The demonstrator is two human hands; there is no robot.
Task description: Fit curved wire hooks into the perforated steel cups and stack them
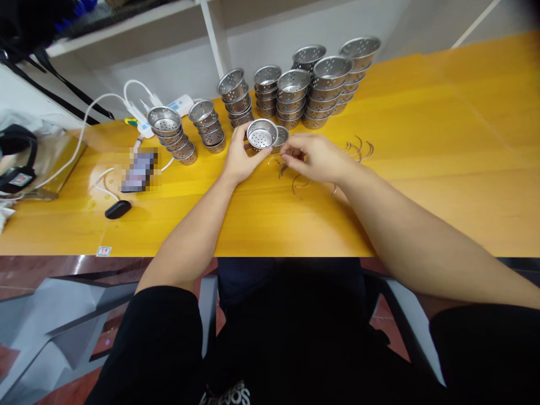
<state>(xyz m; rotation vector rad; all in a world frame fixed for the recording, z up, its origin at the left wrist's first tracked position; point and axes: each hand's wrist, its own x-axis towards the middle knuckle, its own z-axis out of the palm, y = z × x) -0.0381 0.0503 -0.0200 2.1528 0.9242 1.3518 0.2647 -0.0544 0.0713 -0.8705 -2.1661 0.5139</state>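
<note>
My left hand is closed around a small perforated metal cup, thumb at the near side of its rim. The cup is tipped so that its holed bottom shows. Just right of it, my right hand has its thumb and fingers pinched together; whatever is between them is too small to make out. A second perforated cup stands partly hidden between the held cup and my right fingers. Thin curved metal wires lie scattered on the table beneath and beyond my right hand.
Several stacks of perforated metal cups line the back of the yellow table, with shorter stacks toward the left. A phone, white cables, a black oval device and headphones lie at the left.
</note>
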